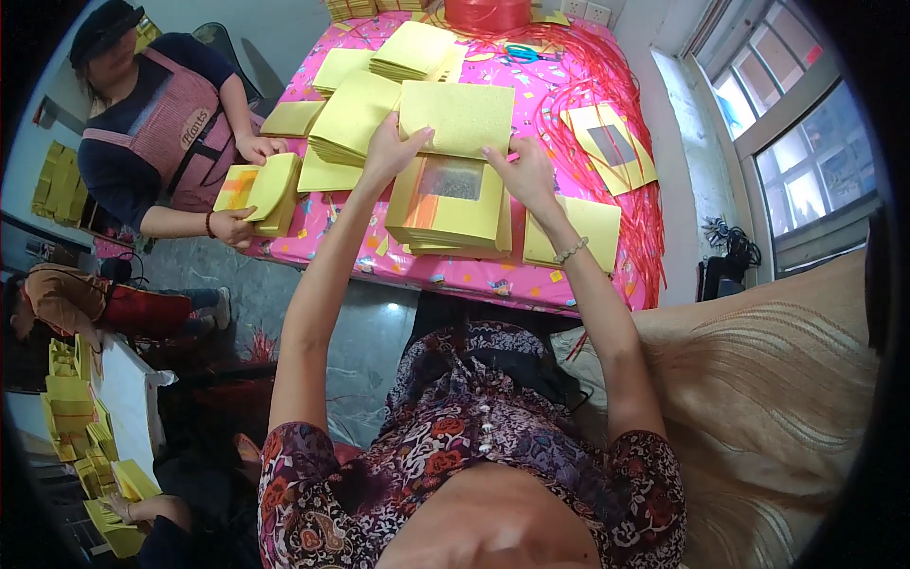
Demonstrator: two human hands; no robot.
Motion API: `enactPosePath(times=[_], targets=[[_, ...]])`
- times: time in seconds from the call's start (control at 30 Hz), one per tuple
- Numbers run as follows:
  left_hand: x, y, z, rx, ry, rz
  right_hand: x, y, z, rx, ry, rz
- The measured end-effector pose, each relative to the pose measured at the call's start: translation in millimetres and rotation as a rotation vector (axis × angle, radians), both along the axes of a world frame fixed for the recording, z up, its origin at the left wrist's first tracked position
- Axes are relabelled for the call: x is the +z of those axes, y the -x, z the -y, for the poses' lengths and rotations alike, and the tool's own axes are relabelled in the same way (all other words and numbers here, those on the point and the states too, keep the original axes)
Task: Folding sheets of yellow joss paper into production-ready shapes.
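Both hands grip a rectangle of yellow paper (457, 112) by its near edge; its thickness is hard to tell. My left hand (394, 149) pinches the lower left corner, thumb on top. At the lower right corner, my right hand (527, 174) does the same, thumb on the face and fingers partly hidden. Just below the held paper lies a thick stack of yellow paper (441, 211), its top sheet bearing a grey patch and an orange stripe. Left of it are more yellow paper stacks (353, 114), one touching or close behind my left hand.
A pink patterned cloth covers the table (360, 256). Red plastic strips (645, 190) trail down its right side from a red roll (488, 13), near blue-handled scissors (522, 54). A co-worker (175, 123) handles yellow paper at the left. Beige fabric (758, 379) lies at my right.
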State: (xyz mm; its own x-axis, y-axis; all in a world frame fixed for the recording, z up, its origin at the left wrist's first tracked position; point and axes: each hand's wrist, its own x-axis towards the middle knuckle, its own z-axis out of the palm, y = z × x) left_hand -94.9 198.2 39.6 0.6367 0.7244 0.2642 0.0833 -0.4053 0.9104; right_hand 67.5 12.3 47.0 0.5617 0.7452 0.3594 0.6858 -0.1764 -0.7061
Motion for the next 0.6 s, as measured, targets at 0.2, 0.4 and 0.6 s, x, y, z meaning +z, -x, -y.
enactPosePath(times=[0.2, 0.4, 0.6], targets=[[-3.1, -3.5, -2.0, 0.079, 0.019, 0.05, 5.7, -0.5, -4.9, 0.027, 0.049, -0.181], [17.0, -12.1, 24.0, 0.082, 0.175, 0.262, -2.0, -4.8, -13.4, 0.12, -0.058, -0.555], [36.1, 4.7, 62.2, 0.151, 0.205, 0.39, 5.1, 6.8, 5.2, 0.25, -0.355, -0.521]])
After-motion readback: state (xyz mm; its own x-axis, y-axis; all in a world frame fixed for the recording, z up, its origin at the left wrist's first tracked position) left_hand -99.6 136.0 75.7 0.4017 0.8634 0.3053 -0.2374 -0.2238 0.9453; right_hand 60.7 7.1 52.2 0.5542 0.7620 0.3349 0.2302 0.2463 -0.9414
